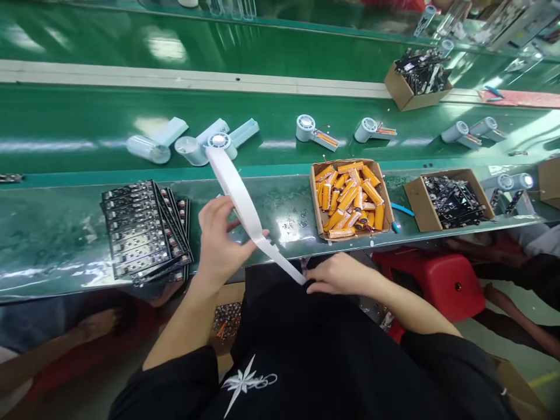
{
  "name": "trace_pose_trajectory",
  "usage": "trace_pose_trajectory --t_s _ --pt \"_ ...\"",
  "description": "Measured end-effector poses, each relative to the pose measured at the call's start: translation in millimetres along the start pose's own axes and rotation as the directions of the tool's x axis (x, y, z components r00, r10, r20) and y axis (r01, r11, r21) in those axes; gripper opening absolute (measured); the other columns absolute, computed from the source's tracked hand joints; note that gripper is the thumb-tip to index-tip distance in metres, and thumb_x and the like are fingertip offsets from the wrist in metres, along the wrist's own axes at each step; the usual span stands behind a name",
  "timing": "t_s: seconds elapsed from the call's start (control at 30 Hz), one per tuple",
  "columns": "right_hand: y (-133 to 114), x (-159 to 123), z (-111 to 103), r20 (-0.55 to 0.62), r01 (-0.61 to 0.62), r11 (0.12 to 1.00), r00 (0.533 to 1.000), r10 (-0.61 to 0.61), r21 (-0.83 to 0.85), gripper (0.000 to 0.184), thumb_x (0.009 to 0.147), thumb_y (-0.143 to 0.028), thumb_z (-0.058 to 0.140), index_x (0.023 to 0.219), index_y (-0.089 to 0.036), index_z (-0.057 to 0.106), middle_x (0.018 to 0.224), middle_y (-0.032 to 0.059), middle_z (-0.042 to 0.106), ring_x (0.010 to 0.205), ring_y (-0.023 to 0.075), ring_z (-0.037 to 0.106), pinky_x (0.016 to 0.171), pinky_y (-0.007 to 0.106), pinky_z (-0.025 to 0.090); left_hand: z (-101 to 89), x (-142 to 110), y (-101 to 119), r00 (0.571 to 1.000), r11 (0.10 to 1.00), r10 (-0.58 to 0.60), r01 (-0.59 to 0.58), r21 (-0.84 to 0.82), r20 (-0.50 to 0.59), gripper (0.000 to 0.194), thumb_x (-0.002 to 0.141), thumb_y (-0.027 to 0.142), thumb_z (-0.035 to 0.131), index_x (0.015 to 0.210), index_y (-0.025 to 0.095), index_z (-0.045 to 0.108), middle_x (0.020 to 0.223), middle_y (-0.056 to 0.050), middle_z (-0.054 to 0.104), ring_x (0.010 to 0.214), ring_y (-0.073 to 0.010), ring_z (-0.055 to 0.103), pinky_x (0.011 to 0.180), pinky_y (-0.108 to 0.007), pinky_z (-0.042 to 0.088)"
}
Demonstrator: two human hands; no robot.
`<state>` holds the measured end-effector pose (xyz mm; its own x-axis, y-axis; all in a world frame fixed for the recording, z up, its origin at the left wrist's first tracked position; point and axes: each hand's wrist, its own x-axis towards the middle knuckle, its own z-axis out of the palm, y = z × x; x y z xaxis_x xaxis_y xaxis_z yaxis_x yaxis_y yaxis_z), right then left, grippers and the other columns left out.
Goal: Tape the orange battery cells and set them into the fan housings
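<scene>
My left hand grips a large roll of white tape, thumb on the near side and fingers around its edge. A strip runs from the roll down to the right, and my right hand pinches its free end close to my black shirt. The strip is stretched between both hands. Just beyond the roll lie light-blue handheld fan bodies on the green surface. A cardboard box of orange-wrapped batteries sits to the right of the roll. To the left is a stack of black circuit boards.
More fan parts lie farther along the green belt. Boxes of dark circuit boards stand at right and back right. A red stool is beside me; other people's arms show at both sides.
</scene>
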<state>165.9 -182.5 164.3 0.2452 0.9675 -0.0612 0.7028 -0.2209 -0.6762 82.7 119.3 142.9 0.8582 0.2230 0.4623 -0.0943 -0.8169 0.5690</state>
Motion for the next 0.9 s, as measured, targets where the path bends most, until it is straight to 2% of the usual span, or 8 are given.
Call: trace_pose_trajectory --t_s 0.13,0.3,0.4,0.5,0.57,0.63,0.73,0.9 --pt "21.7 -1.3 -47.0 -0.245 -0.219 0.912 0.96 0.137 -0.348 0.033 0.108 -0.02 0.058 0.135 -0.022 0.077 0.119 0.0134 0.083 0.114 0.0314 0.072 0.101 0.048 0.057 11.3 -1.8 5.4 0.997 0.997 0.082 -0.082 -0.005 -0.005 0.078 0.086 0.034 0.086 0.154 0.035 0.048 0.147 -0.011 0.06 0.144 -0.0407 0.051 0.093 -0.053 0.068" --pt "35.8 18.9 -89.4 -0.02 -0.145 0.775 0.985 0.169 -0.615 0.039 0.101 -0.005 0.055 0.124 -0.024 0.08 0.125 0.0091 0.081 0.13 0.0325 0.063 0.125 0.059 0.034 31.1 1.4 22.0 0.967 0.969 0.241 -0.244 0.028 0.082 0.081 0.081 0.02 0.08 0.154 0.032 0.047 0.144 -0.011 0.067 0.142 -0.0394 0.053 0.121 -0.064 0.048" --pt "38.3 23.8 -105.7 0.047 -0.053 0.818 0.994 0.097 -0.572 0.037 0.1 -0.005 0.055 0.115 -0.025 0.082 0.108 0.007 0.081 0.114 0.0281 0.069 0.122 0.054 0.04 33.8 3.8 25.7 0.956 0.958 0.28 -0.284 0.036 0.086 0.078 0.081 0.015 0.076 0.152 0.03 0.047 0.143 -0.012 0.068 0.14 -0.0377 0.053 0.12 -0.06 0.048" --pt "38.5 13.3 -116.1 -0.199 -0.082 0.933 0.98 0.012 -0.35 0.028 0.102 -0.014 0.061 0.119 -0.025 0.079 0.111 0.0078 0.08 0.107 0.0275 0.072 0.104 0.048 0.056 32.9 -0.8 25.6 0.965 0.964 0.249 -0.256 0.079 0.086 0.075 0.079 0.013 0.074 0.149 0.03 0.053 0.141 -0.012 0.07 0.137 -0.0377 0.053 0.118 -0.06 0.047" --pt "37.0 3.8 -111.9 -0.519 -0.114 0.981 0.855 0.016 -0.158 0.02 0.102 -0.024 0.07 0.12 -0.028 0.077 0.112 0.0075 0.078 0.107 0.0284 0.074 0.097 0.047 0.061 33.1 -7.1 25.4 0.975 0.971 0.2 -0.21 0.118 0.097 0.072 0.078 0.012 0.074 0.146 0.03 0.059 0.138 -0.011 0.072 0.133 -0.0382 0.054 0.115 -0.06 0.048" --pt "34.4 -1.6 -97.1 -0.765 -0.072 0.997 0.643 0.029 -0.022 0.019 0.098 -0.031 0.078 0.116 -0.031 0.076 0.107 0.0061 0.076 0.104 0.0287 0.075 0.093 0.049 0.064 34.1 -12.9 26.1 0.979 0.972 0.158 -0.177 0.153 0.125 0.069 0.077 0.011 0.074 0.142 0.03 0.064 0.134 -0.011 0.073 0.127 -0.0379 0.055 0.111 -0.059 0.049" --pt "27.9 1.7 -66.3 -0.911 -0.021 0.999 0.412 0.032 0.026 0.016 0.095 -0.036 0.081 0.11 -0.033 0.075 0.098 0.0056 0.071 0.094 0.0283 0.074 0.083 0.049 0.067 34.9 -17.0 29.7 0.971 0.966 0.153 -0.186 0.18 0.185 0.068 0.079 0.011 0.074 0.143 0.031 0.067 0.132 -0.011 0.074 0.122 -0.0371 0.056 0.107 -0.058 0.049" --pt "14.7 20.8 -36.6 -0.94 -0.101 0.994 0.336 0.063 0.031 0.014 0.096 -0.038 0.081 0.106 -0.034 0.074 0.098 0.0071 0.07 0.096 0.0307 0.074 0.087 0.056 0.068 31.7 -16.4 38.5 0.948 0.948 0.21 -0.257 0.187 0.24 0.065 0.086 0.012 0.072 0.148 0.032 0.067 0.132 -0.009 0.076 0.119 -0.0349 0.056 0.104 -0.054 0.048"
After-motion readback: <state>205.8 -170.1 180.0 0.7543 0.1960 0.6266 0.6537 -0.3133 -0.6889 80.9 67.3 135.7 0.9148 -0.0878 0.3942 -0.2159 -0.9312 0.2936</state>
